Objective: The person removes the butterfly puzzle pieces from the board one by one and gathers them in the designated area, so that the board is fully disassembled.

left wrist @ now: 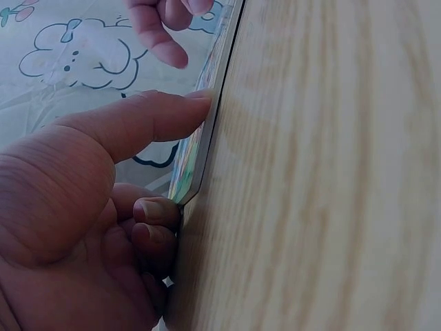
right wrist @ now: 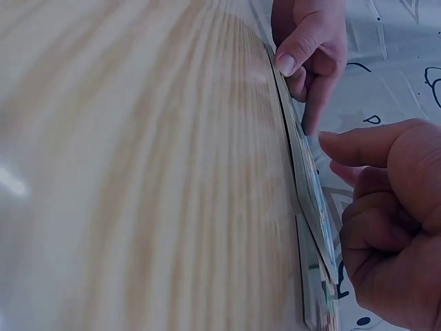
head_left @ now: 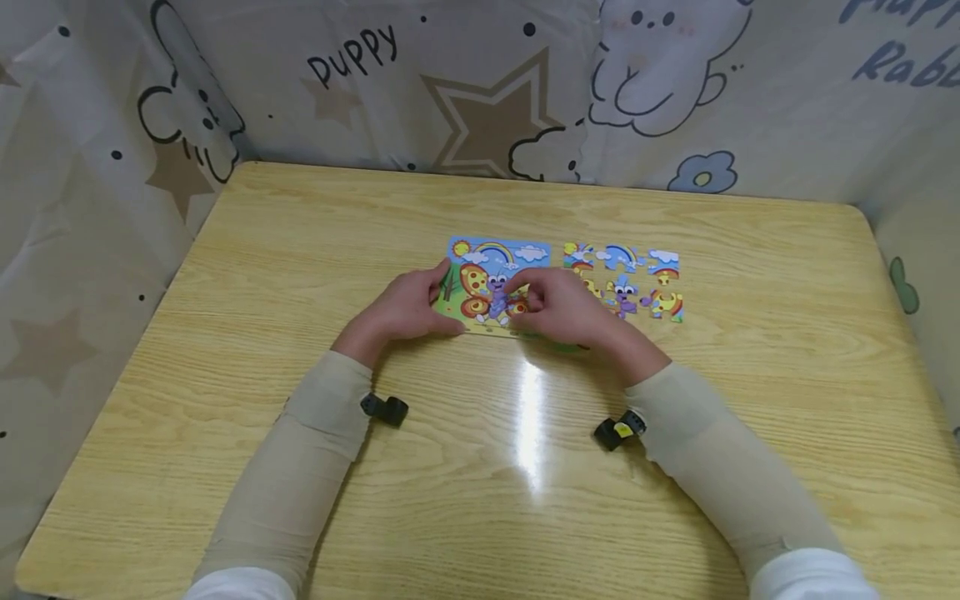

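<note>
A puzzle board (head_left: 487, 329) with a butterfly, sun and rainbow picture lies flat on the table. My left hand (head_left: 401, 307) holds its near left corner, thumb along the near edge and fingers at the left side. In the left wrist view the left thumb (left wrist: 155, 121) presses the board's edge, the other fingers curled beside the corner. My right hand (head_left: 566, 307) is over the right part of the picture, index finger pointing at the butterfly. In the right wrist view this right hand (right wrist: 393, 214) has its thumb and index finger extended, the other fingers curled, nothing visible between them.
Several loose puzzle pieces (head_left: 622, 293) with matching art lie to the right of the board, partly hidden by my right hand. The wooden table (head_left: 465, 500) meets a patterned cloth (head_left: 360, 108) at the back. Small black cameras sit on both wrists.
</note>
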The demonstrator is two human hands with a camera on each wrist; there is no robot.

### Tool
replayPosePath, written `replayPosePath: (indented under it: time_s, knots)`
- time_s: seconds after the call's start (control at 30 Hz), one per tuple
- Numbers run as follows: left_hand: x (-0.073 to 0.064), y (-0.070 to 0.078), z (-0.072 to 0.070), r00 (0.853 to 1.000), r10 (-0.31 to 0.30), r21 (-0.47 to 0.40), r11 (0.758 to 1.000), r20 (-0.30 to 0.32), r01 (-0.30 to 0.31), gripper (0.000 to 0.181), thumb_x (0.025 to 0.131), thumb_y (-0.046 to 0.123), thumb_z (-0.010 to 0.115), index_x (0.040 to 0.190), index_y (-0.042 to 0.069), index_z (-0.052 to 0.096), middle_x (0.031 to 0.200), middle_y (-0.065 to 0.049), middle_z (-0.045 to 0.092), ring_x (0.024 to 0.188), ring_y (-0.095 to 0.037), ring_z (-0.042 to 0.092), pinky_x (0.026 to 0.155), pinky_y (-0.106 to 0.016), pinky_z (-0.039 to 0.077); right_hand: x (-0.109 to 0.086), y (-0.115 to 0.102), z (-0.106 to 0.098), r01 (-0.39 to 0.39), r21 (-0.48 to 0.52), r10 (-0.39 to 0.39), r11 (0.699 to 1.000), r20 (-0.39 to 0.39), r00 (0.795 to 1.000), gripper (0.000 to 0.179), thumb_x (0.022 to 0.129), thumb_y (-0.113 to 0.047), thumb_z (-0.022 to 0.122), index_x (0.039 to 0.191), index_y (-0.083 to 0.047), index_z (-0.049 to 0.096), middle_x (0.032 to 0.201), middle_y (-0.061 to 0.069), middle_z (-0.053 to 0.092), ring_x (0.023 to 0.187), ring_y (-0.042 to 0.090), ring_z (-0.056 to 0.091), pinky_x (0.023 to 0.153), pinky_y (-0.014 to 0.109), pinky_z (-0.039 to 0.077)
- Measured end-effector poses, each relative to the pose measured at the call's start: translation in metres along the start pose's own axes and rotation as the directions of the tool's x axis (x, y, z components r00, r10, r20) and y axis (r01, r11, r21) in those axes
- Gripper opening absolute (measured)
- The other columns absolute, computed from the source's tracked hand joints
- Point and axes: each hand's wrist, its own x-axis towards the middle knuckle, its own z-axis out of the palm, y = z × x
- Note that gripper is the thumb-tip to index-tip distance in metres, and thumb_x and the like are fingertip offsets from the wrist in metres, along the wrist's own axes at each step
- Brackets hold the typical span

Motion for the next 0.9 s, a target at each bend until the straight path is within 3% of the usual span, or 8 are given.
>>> replayPosePath:
  time_s: [0.47, 0.9]
  knots:
    - [0.0002, -0.0008, 0.0000, 1.000, 0.014, 0.022, 1.000, -0.009, -0.014, 0.111, 0.080, 0.032, 0.086, 0.159, 0.004, 0.014, 0.160, -0.014, 0.028, 0.145, -0.025, 0.027, 0.114, -0.035, 0.027, 0.0057, -0.0004, 0.0007, -0.041, -0.087, 0.045, 0.995, 0.045, 0.998, 0.033, 0.086, -0.014, 0.079, 0.117, -0.010, 0.069, 0.059, -0.001, 0.045, 0.054, 0.015, 0.041, 0.069, 0.034, 0.041]
    - [0.0017, -0.0019, 0.0004, 1.000, 0.012, 0.010, 1.000, -0.003, -0.012, 0.110, 0.080, 0.031, 0.085, 0.159, 0.004, 0.014, 0.160, -0.013, 0.028, 0.145, -0.023, 0.027, 0.113, -0.035, 0.028, 0.0094, -0.0004, 0.0032, -0.082, -0.050, 0.085, 0.995, 0.076, 0.993, 0.030, 0.086, -0.009, 0.079, 0.114, -0.008, 0.069, 0.058, -0.001, 0.042, 0.054, 0.015, 0.038, 0.071, 0.035, 0.041]
